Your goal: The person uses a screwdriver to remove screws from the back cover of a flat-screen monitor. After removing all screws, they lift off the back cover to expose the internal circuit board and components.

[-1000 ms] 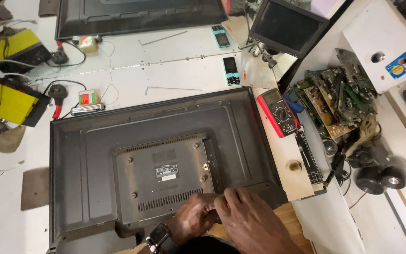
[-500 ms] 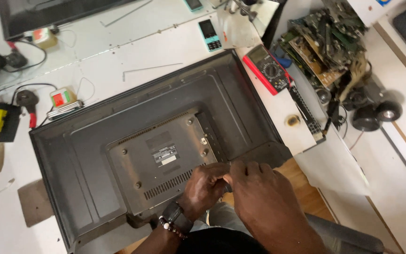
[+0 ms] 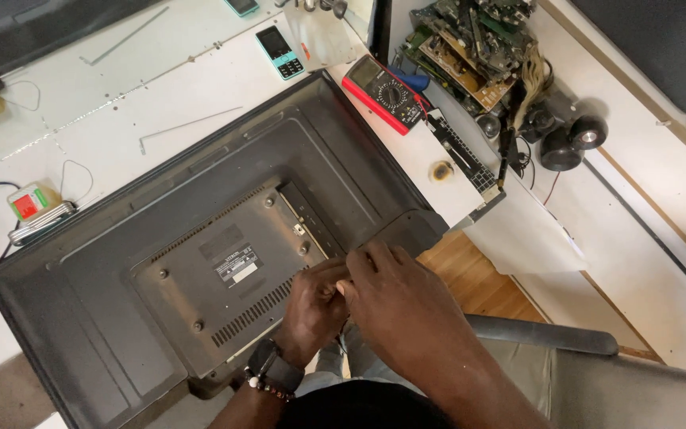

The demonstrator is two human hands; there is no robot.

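Observation:
A dark grey flat television [image 3: 121, 318] lies face down on the white bench, its back cover up. Its raised middle housing [image 3: 232, 274] carries a label and vent slots. My left hand [image 3: 311, 306], with a watch and a bead bracelet at the wrist, rests curled at the housing's near right corner. My right hand [image 3: 398, 298] lies against it from the right, fingertips meeting the left hand's fingers. Whatever sits between the fingers is hidden.
A red multimeter [image 3: 383, 94] lies just past the television's far right corner, beside a heap of circuit boards [image 3: 470, 40]. Two phones [image 3: 279, 41] and thin metal strips [image 3: 188, 125] lie behind. A small red-and-green box [image 3: 32, 205] is at left. A grey chair [image 3: 597, 373] stands at lower right.
The view has swung and closed in on the television. Both hands stay at the same corner of the housing, the right one now pressed closer over the left.

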